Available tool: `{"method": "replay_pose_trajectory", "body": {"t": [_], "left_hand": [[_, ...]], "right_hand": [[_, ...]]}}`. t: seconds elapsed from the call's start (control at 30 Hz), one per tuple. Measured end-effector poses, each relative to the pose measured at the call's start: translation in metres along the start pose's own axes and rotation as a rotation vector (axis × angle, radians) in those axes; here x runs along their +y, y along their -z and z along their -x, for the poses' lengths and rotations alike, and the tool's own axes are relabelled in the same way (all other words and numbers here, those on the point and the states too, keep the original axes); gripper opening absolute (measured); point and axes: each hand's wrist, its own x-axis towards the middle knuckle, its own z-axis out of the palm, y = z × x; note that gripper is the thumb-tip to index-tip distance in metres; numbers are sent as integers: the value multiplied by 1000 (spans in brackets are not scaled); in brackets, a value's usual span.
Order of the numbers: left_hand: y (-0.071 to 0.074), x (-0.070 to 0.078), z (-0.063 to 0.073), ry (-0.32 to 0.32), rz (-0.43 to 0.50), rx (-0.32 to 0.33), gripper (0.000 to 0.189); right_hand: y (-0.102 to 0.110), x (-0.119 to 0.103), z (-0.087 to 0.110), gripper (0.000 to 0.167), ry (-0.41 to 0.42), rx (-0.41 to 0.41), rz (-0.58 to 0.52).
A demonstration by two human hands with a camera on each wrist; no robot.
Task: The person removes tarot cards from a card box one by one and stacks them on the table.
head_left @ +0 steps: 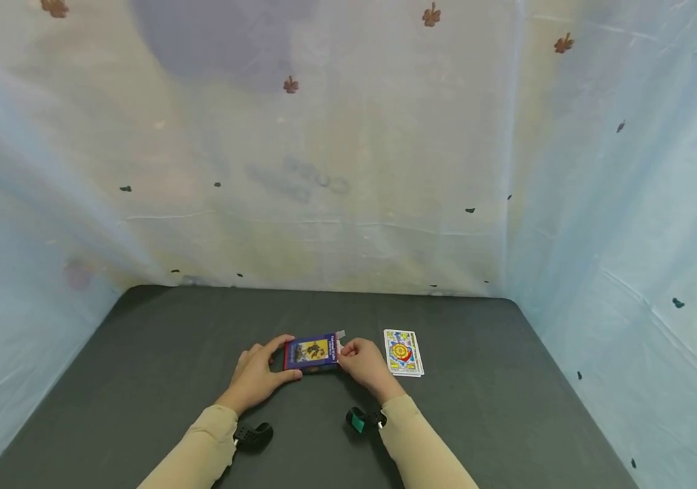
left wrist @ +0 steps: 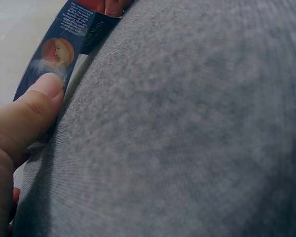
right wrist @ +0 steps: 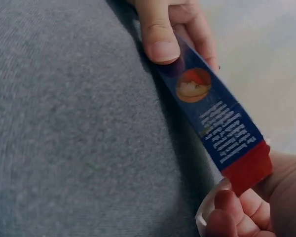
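Note:
A dark blue tarot card box [head_left: 313, 350] with a yellow picture lies near the middle of the table. My left hand [head_left: 257, 372] grips its left end, thumb on the near side and fingers on the far side. At the opposite end, which has red and white flaps, my right hand [head_left: 365, 365] pinches with curled fingers; the exact hold is partly hidden. The right wrist view shows the box's narrow side with a red flap [right wrist: 249, 168] by the right fingers. Just right of that hand sits a stack of cards [head_left: 402, 353], the top one brightly patterned.
The dark grey table [head_left: 483, 407] is bordered by translucent plastic sheeting [head_left: 373, 170] at the back and both sides. Black straps [head_left: 254, 437] hang from both wrists.

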Motion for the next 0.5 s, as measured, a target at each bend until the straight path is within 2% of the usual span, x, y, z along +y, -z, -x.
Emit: {"method": "replay_pose_trajectory", "body": {"t": [0.5], "left_hand": [[2, 3, 0, -1, 5, -5, 80]], "right_hand": [[2, -5, 3, 16, -70, -53, -120]]}}
